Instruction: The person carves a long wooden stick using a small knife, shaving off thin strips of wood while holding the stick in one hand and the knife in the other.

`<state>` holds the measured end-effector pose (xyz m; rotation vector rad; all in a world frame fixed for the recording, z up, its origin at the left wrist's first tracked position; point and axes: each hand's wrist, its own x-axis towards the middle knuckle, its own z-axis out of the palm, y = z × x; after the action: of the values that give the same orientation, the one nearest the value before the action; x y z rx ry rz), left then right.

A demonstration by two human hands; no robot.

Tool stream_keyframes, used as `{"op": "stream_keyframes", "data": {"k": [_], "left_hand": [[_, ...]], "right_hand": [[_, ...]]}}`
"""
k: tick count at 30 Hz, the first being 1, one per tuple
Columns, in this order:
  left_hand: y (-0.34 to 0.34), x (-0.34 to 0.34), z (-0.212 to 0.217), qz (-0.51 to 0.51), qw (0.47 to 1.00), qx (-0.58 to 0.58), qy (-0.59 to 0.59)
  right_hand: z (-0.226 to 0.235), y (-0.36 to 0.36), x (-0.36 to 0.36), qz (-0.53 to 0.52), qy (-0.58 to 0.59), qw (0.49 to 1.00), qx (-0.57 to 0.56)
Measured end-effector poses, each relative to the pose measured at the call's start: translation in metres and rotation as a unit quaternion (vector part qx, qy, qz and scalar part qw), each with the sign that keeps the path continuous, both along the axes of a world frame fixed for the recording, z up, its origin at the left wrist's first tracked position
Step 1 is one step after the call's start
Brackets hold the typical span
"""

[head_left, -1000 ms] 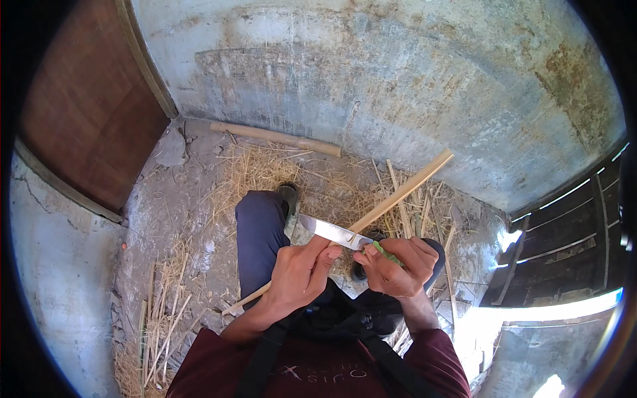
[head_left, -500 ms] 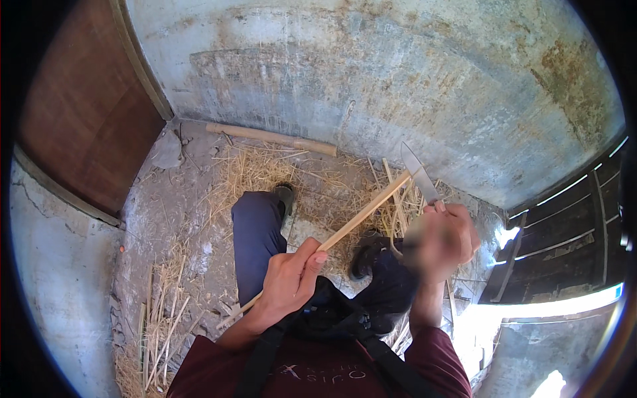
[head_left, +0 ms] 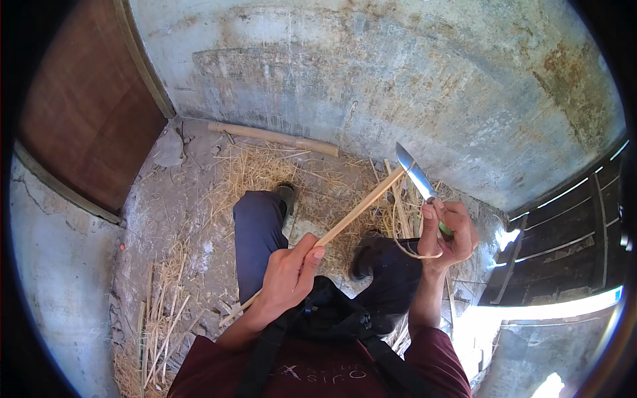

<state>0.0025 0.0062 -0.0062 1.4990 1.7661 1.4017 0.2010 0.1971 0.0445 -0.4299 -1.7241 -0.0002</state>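
My left hand (head_left: 289,272) is closed round a long pale bamboo strip (head_left: 358,211), which slants up and right from my lap. Its lower end runs out past my left wrist. In my right hand (head_left: 449,233) is a knife (head_left: 416,174), its green handle partly covered by my fingers. The shiny blade points up and left, touching or crossing the strip's far end; I cannot tell how deep. A thin curled bamboo sliver (head_left: 406,251) loops down beside the strip and reaches my right thumb.
A thick bamboo pole (head_left: 273,137) lies along the foot of the stained wall (head_left: 371,73). Shavings (head_left: 249,171) litter the floor round my boots. Split strips (head_left: 159,328) lie in a heap at lower left. A brown door (head_left: 93,106) stands left, dark slats (head_left: 564,232) right.
The right hand was blurred before and now shows sharply, its fingers and the green handle visible. The blade has shifted slightly left and catches more light. My left hand stays nearly in place.
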Motion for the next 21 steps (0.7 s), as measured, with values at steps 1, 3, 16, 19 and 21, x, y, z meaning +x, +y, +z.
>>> {"op": "stream_keyframes", "data": {"k": [1, 3, 16, 19, 21], "left_hand": [[0.000, 0.000, -0.001, 0.000, 1.000, 0.001, 0.000], [0.000, -0.001, -0.003, -0.003, 1.000, -0.009, 0.002], [0.006, -0.003, 0.001, 0.038, 0.999, -0.017, -0.002], [0.009, -0.005, 0.005, 0.033, 0.999, -0.014, -0.010], [0.013, -0.004, 0.004, 0.012, 1.000, 0.000, -0.024]], "right_hand": [[0.000, 0.002, 0.001, -0.009, 0.005, 1.000, 0.009], [0.003, 0.006, 0.010, -0.028, 0.016, 0.999, -0.007], [0.002, 0.008, 0.017, -0.066, 0.030, 0.985, -0.154], [-0.005, -0.011, 0.005, 0.008, -0.009, 0.996, -0.087], [-0.013, -0.022, -0.008, 0.045, -0.053, 0.997, -0.046]]}}
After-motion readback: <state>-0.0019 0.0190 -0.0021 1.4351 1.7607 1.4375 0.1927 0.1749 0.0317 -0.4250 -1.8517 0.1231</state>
